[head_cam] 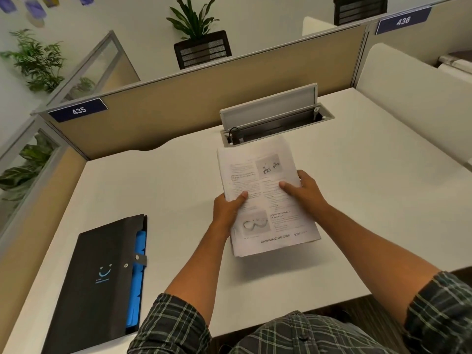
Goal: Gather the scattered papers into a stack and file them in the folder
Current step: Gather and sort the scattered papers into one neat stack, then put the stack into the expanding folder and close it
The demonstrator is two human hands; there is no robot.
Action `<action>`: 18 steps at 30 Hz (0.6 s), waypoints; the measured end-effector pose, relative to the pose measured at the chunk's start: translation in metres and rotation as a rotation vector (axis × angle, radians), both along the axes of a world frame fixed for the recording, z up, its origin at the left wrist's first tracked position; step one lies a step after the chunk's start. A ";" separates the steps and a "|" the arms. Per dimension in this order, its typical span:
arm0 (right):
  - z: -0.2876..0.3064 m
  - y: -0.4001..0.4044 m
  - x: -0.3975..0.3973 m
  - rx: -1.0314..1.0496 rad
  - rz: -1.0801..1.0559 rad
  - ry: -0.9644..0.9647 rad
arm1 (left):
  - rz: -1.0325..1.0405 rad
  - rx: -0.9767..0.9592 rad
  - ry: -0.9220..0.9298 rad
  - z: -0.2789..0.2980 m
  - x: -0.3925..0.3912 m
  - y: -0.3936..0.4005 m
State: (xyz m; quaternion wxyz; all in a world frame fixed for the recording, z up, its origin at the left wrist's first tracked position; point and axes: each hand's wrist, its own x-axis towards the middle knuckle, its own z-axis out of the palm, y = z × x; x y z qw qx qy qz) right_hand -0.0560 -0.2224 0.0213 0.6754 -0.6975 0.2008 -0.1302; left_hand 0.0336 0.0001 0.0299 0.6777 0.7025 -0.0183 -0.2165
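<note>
A stack of printed white papers is held above the middle of the white desk, its sheets roughly squared. My left hand grips the stack's left edge, thumb on the top page. My right hand holds the right edge, thumb lying across the print. A black folder with a blue smile logo lies closed at the desk's front left, snap strap fastened, blue dividers showing along its right side. It is well apart from both hands.
An open cable hatch with its grey lid raised sits just behind the papers. Beige partition walls close the desk at the back and left. Potted plants stand on top of the partition.
</note>
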 end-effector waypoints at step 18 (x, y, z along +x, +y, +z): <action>-0.050 0.005 -0.002 -0.468 0.082 0.447 | -0.056 0.925 -0.251 -0.052 -0.017 0.008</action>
